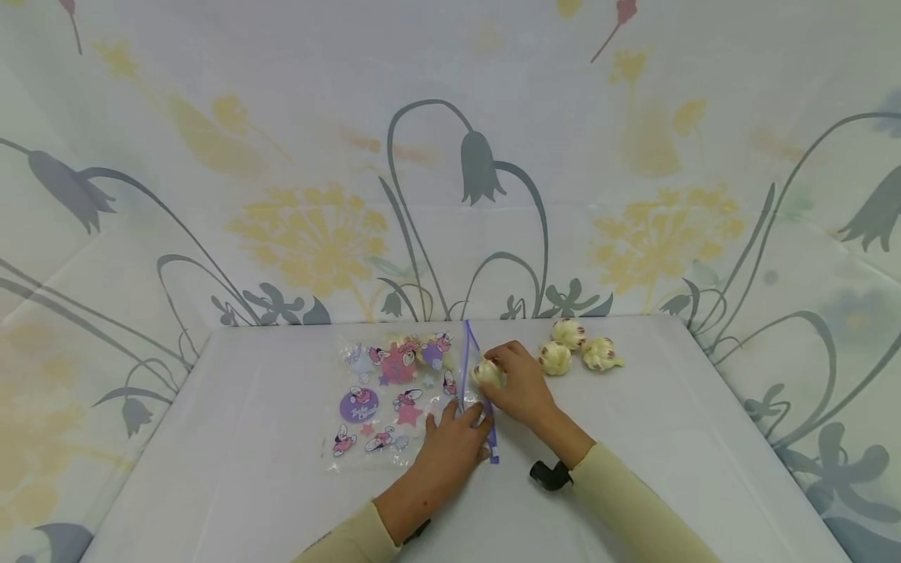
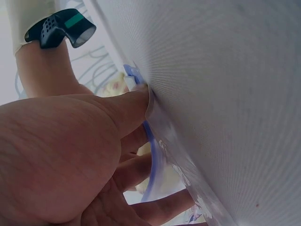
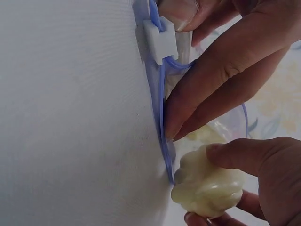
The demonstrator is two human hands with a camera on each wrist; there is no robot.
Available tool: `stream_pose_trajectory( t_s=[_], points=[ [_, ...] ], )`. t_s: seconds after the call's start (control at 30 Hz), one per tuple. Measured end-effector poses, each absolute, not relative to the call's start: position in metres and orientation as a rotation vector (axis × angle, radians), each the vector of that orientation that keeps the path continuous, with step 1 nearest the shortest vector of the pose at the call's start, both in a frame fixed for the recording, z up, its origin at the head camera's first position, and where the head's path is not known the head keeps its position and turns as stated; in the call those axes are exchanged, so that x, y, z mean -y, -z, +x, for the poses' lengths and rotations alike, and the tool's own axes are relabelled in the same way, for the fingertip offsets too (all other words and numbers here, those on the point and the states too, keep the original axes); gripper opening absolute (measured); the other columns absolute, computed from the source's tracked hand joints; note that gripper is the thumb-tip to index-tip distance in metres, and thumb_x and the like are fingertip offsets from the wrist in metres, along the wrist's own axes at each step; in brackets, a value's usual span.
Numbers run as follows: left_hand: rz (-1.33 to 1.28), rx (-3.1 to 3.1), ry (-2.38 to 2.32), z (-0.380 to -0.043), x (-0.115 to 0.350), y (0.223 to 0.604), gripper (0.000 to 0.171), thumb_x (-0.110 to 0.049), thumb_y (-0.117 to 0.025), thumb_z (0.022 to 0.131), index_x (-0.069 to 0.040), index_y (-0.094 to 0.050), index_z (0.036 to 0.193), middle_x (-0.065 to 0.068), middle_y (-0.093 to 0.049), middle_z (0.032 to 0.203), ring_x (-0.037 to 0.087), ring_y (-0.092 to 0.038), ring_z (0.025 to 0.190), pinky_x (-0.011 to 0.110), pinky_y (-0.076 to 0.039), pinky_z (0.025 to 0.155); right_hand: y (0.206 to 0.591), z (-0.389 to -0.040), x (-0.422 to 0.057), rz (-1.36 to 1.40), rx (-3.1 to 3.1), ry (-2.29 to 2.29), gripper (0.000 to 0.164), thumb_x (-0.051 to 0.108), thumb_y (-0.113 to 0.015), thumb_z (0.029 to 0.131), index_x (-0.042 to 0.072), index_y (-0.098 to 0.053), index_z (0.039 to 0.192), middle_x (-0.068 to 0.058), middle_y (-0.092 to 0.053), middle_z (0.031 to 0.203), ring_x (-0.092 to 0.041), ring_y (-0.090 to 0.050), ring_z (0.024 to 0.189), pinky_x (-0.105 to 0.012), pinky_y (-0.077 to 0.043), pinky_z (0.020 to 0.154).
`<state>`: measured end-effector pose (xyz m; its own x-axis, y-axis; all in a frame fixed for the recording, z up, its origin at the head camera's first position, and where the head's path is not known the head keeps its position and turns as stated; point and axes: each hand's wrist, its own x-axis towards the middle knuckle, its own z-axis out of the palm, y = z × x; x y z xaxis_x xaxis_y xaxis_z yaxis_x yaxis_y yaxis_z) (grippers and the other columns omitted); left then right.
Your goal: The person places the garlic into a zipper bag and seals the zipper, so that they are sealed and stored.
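Observation:
A clear zip bag [image 1: 359, 438] with pink and purple cartoon prints lies flat, its purple-edged mouth facing right. My left hand [image 1: 456, 439] rests on that mouth with its fingers spread. In the right wrist view, left fingertips press at the purple strip [image 3: 162, 103], and the left thumb is beside the white slider [image 3: 162, 41]. Between thumb and fingers my right hand [image 1: 522, 385] holds a pale garlic bulb [image 3: 207, 181], right at the bag's opening. Pale yellow shows through the bag's far part, partly hidden by the prints.
Three more garlic bulbs sit right of the bag: one at the back [image 1: 568, 334], one nearer the hand [image 1: 555, 358] and one farthest right [image 1: 600, 354]. They stand on a white table [image 1: 232, 438]. A flower-patterned cloth [image 1: 450, 258] rises behind and beside it.

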<state>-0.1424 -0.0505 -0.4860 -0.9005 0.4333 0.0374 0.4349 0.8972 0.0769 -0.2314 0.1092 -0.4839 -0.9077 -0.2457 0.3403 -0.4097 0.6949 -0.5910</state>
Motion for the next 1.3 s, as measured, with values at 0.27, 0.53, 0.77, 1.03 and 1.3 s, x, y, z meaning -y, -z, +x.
stream_pose_trajectory(
  t_s=[0.27,0.53,0.77,1.03,1.3],
  points=[
    [-0.703,3.020,0.084,-0.142,0.051,0.486,0.048,-0.043,-0.075,0.097,-0.023,-0.070,0.141,-0.003,-0.060,0.148,0.037,-0.056,0.135,0.066,-0.056,0.095,0.488,-0.237,-0.103,0.537,2.672,-1.101,0.053,0.005,-0.091,0.078,-0.003,-0.068,0.125,-0.016,-0.064,0.118,-0.032,-0.069,0.104,-0.045,-0.060,0.091],
    [-0.702,3.033,0.084,-0.143,0.051,0.487,0.049,-0.044,-0.074,0.098,-0.022,-0.069,0.142,-0.003,-0.058,0.151,0.037,-0.055,0.137,0.068,-0.055,0.096,0.488,-0.240,-0.098,0.508,2.692,-1.182,0.056,0.007,-0.089,0.081,-0.008,-0.063,0.129,-0.021,-0.063,0.120,-0.036,-0.072,0.107,-0.046,-0.060,0.094],
    [-0.711,3.019,0.105,-0.142,0.051,0.485,0.048,-0.043,-0.075,0.098,-0.022,-0.070,0.141,-0.004,-0.059,0.149,0.037,-0.056,0.136,0.067,-0.056,0.096,0.488,-0.245,-0.093,0.489,2.736,-1.185,0.054,0.005,-0.088,0.083,-0.008,-0.064,0.130,-0.019,-0.067,0.118,-0.034,-0.072,0.107,-0.045,-0.060,0.093],
    [-0.707,3.021,0.087,-0.142,0.050,0.487,0.049,-0.044,-0.075,0.097,-0.023,-0.070,0.141,-0.005,-0.058,0.148,0.037,-0.056,0.136,0.067,-0.056,0.095,0.488,-0.249,-0.091,0.475,2.750,-1.210,0.044,0.007,-0.087,0.085,-0.005,-0.069,0.123,-0.016,-0.073,0.111,-0.031,-0.074,0.101,-0.045,-0.061,0.091],
    [-0.699,2.994,0.069,-0.141,0.050,0.488,0.047,-0.044,-0.076,0.096,-0.024,-0.072,0.139,-0.004,-0.060,0.148,0.038,-0.057,0.134,0.067,-0.057,0.094,0.488,-0.253,-0.088,0.489,2.739,-1.229,0.036,0.007,-0.090,0.084,-0.003,-0.071,0.113,-0.014,-0.077,0.102,-0.027,-0.076,0.093,-0.042,-0.062,0.086]
  ],
)
